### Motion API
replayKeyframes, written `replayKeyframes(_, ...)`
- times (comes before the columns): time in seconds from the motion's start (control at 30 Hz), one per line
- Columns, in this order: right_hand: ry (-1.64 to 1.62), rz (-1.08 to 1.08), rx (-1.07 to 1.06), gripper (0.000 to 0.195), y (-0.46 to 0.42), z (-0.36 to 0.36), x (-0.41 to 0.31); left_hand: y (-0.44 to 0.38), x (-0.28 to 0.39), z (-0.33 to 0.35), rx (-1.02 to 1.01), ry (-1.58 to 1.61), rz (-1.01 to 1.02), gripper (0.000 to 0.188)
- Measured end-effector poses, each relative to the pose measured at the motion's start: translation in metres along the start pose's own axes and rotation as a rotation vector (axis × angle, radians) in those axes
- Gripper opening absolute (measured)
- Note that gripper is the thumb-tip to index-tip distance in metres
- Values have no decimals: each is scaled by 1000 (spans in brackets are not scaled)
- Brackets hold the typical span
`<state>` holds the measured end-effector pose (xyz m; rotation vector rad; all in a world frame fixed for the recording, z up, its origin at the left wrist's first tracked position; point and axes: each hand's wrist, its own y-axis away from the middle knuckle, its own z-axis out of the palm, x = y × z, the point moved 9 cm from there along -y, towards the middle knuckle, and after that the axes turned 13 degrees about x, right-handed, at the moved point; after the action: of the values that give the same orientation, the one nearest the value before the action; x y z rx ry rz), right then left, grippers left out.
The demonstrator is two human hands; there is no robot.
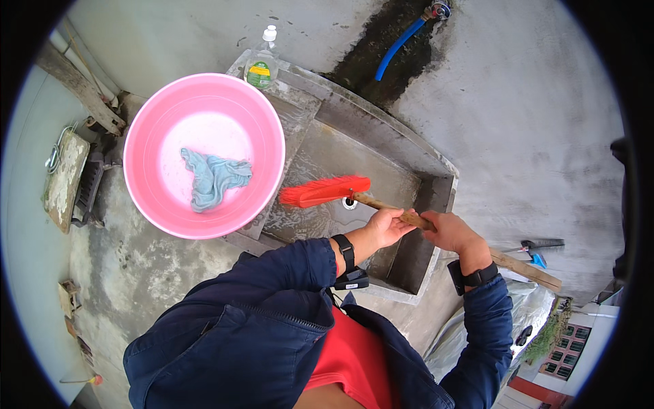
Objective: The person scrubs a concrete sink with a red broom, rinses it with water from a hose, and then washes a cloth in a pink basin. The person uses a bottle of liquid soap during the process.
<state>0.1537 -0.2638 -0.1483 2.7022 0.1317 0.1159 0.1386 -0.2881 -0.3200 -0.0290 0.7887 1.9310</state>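
Note:
A red-bristled broom with a wooden handle lies across the middle of the view, its head over the wet floor of a concrete sink. My left hand is turned palm up and holds the handle with thumb and fingers. Farther along, my right hand is wrapped around the same handle. A wooden length shows beyond my right wrist, in line with the handle. Beneath the broom head, a round drain is partly visible in the sink floor.
A pink plastic basin holding a crumpled blue-grey cloth overlaps the sink's left ledge. Behind it stands a dish-soap bottle. A blue hose hangs from a wall tap. Plastic sheeting lies at right.

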Motion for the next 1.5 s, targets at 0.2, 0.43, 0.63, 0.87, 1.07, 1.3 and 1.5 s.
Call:
replayKeyframes(0.2,595,232,221,22,159,-39,123,-28,-60,17,138,-199,127,24)
replayKeyframes(0.43,376,298,224,39,288,-36,254,-143,-162,-34,424,-321,99,26)
replayKeyframes(0.63,349,156,112,53,301,80,288,-161,-182,-122,665,-232,31,13)
replayKeyframes(0.87,291,-51,277,52,174,100,177,-94,35,-162,716,130,549,10)
replayKeyframes(1.07,139,83,148,57,270,73,271,-194,-143,-123,600,9,193,20)
replayKeyframes(1.3,161,-98,243,54,128,88,139,-77,102,-160,614,75,635,10)
replayKeyframes(1.5,155,56,161,52,186,34,221,-153,-31,-111,491,74,344,15)
